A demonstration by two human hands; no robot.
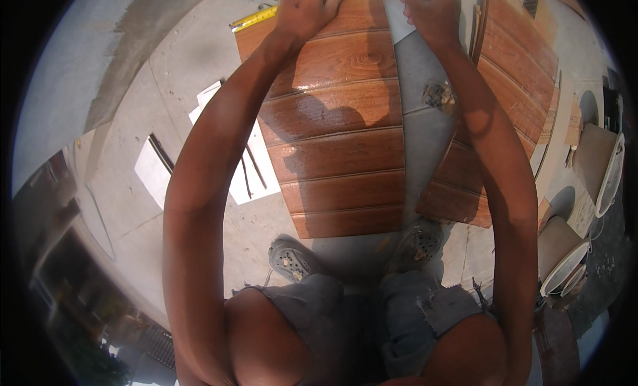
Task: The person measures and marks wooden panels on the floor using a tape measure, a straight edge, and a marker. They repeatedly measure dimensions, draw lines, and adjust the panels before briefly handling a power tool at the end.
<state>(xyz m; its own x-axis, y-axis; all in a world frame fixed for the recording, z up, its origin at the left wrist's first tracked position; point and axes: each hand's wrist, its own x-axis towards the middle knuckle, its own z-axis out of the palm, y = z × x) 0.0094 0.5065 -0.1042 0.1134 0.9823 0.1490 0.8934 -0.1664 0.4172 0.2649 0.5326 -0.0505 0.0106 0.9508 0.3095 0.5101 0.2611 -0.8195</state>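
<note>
A brown wood-grain plank panel point(349, 150) with cross grooves lies in front of me. The yellow blade of a tape measure point(256, 18) stretches across its far end, with its tip past the left edge. My left hand point(308, 13) is closed over the blade, fingers bent at the top of the view. My right hand point(435, 15) is closed at the other end of the blade, beyond the panel's right edge. Something dark shows at its fingers, but the picture's upper edge cuts it off, so I cannot make it out.
More wood-grain panels point(515, 80) lie to the right. On the left, white sheets point(251, 180) hold thin dark strips. Pale round-rimmed containers point(563, 250) stand at the far right. My shoes point(290, 261) are just below the panel on the concrete floor point(133, 200).
</note>
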